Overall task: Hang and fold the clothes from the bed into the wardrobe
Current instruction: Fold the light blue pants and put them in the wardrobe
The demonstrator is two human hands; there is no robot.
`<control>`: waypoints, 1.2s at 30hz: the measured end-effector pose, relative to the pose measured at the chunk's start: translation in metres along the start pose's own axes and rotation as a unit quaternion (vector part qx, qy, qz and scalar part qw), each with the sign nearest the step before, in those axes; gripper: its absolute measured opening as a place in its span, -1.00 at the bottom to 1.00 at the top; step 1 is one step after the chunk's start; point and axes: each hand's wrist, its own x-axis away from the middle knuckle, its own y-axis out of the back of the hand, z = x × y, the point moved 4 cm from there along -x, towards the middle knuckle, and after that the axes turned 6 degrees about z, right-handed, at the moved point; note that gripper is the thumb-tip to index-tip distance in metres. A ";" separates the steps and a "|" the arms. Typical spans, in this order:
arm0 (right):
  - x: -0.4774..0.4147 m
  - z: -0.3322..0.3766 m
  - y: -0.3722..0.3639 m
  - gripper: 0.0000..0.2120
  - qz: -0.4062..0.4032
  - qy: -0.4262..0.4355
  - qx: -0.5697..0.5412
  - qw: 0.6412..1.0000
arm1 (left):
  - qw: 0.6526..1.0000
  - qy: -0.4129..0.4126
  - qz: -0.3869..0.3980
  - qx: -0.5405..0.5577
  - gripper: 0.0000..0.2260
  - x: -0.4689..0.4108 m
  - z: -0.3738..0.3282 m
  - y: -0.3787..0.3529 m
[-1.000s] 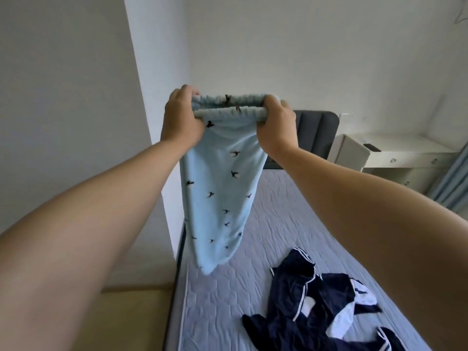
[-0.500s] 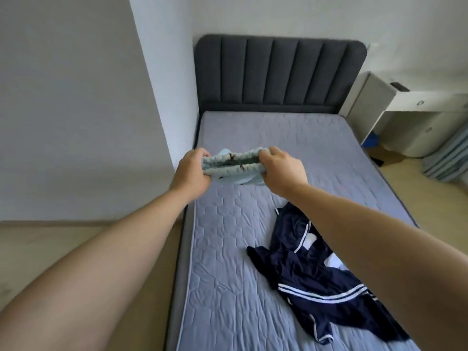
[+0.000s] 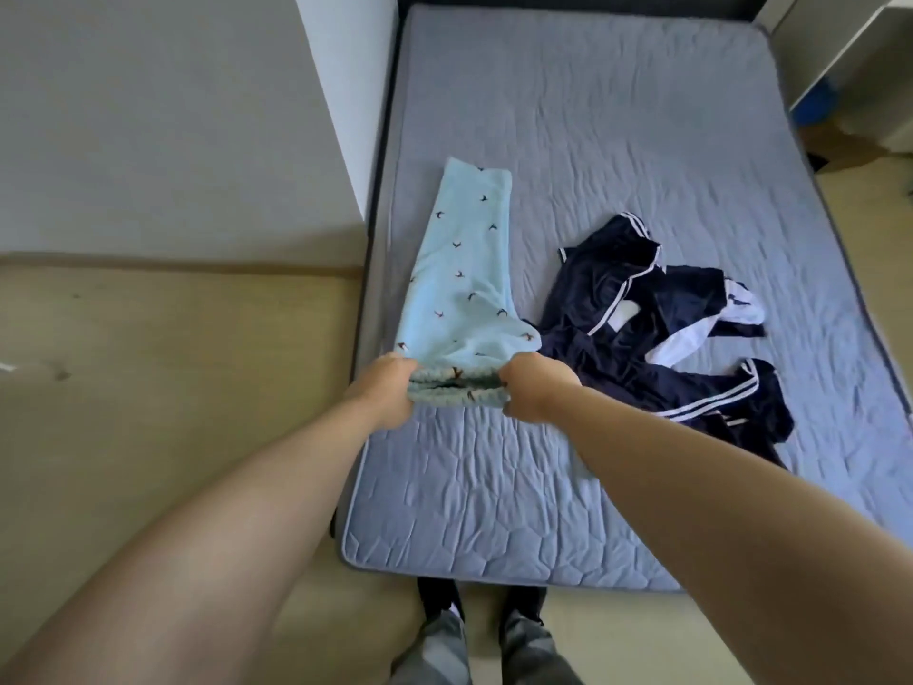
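Light blue trousers with small dark bird marks lie stretched out along the left side of the bed, legs pointing away from me. My left hand grips the left end of their gathered waistband, and my right hand grips the right end. The waistband is held just above the mattress. A crumpled navy tracksuit with white stripes lies right of the trousers, touching their hip area.
A white wall corner juts in beside the bed's left edge. Wooden floor runs along the left and in front of the bed. My feet stand at the bed's foot. White furniture stands at the far right.
Both hands came down from head height with the trousers and laid them flat along the bed. The view tilted down from the wall and headboard to the mattress.
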 end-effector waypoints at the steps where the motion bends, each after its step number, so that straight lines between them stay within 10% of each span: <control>1: 0.006 0.004 -0.008 -0.93 0.008 0.002 -0.004 1.000 | 1.000 -0.004 0.006 0.002 -0.85 0.010 0.000 -0.007; 11: 0.061 0.047 -0.100 -0.92 0.081 0.055 -0.008 0.995 | 0.993 -0.024 0.027 -0.115 -0.78 0.096 0.011 -0.084; 19: 0.118 0.091 -0.179 -0.80 0.157 0.165 0.017 0.974 | 0.979 0.001 0.197 -0.045 -0.80 0.172 0.027 -0.160; 36: 0.140 0.100 -0.239 -0.70 0.298 0.093 -0.213 0.926 | 0.932 0.044 0.360 0.019 -0.80 0.202 0.035 -0.192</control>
